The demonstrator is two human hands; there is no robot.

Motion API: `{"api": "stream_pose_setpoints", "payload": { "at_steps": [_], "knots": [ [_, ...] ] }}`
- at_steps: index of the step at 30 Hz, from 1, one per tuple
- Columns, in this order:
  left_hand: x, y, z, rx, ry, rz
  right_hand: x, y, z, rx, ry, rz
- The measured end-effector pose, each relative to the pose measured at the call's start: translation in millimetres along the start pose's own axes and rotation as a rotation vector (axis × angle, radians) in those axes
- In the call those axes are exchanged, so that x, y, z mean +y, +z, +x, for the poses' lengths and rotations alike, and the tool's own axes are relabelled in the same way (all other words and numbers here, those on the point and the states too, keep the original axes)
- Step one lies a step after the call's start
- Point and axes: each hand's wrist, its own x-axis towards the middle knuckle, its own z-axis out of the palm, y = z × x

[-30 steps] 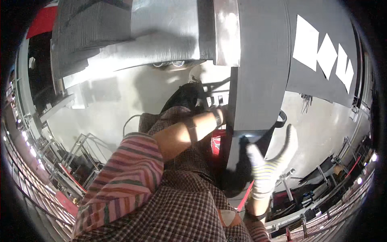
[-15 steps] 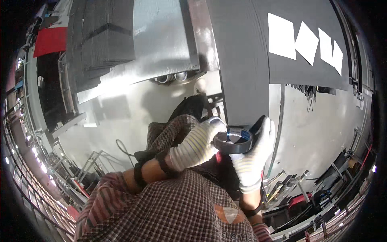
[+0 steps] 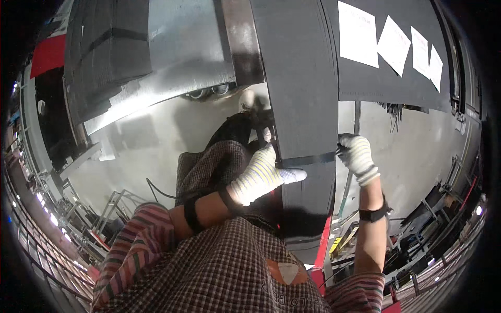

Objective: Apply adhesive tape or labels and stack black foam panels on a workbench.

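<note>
Left grip: I am pressing my gloved left hand [image 3: 259,176] flat against the dark upright panel [image 3: 305,104], index finger stretched out along a band of black tape [image 3: 309,159]; the hand is grasping nothing, only pinning.
Right grip: my gloved right hand [image 3: 356,154] is curling round the far end of that tape at the panel's right edge; the fingers are closed there, apparently on the tape end or its roll, but I cannot tell which.
Tape position: the strip is running straight across the panel face, between my two hands, its left end under my pointing fingertip, its right end going into my right fist.
Doing it well: as I judge it, I should be keeping tension from the right while smoothing with the left finger, so that the band is lying level and without wrinkles.
Risk: slack on the right could be letting the strip sag or lift at the edge.
Close in: my checked apron [image 3: 224,271] and striped sleeve [image 3: 141,245] are filling the lower frame; dark bands are sitting on both wrists.
Further off: white paper sheets [image 3: 383,39] are hanging on the dark wall beyond, and a pale floor [image 3: 135,141] is spreading to the left.
</note>
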Motion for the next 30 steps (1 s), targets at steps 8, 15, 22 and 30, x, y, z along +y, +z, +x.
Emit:
{"api": "stream_pose_setpoints", "payload": {
  "at_steps": [8,15,22,30],
  "knots": [
    [27,-54,26,-0.001,0.429,1.011,-61,-7,21,0.320,0.330,0.704],
    [-35,2,-4,0.060,0.334,0.480,-85,-49,23,-0.112,0.335,0.070],
    [-25,-8,31,0.122,0.115,-0.127,-86,-20,15,0.026,0.333,0.286],
    [7,-27,-17,0.355,0.164,0.057,-112,-80,-5,0.155,0.064,0.036]
  ]
}}
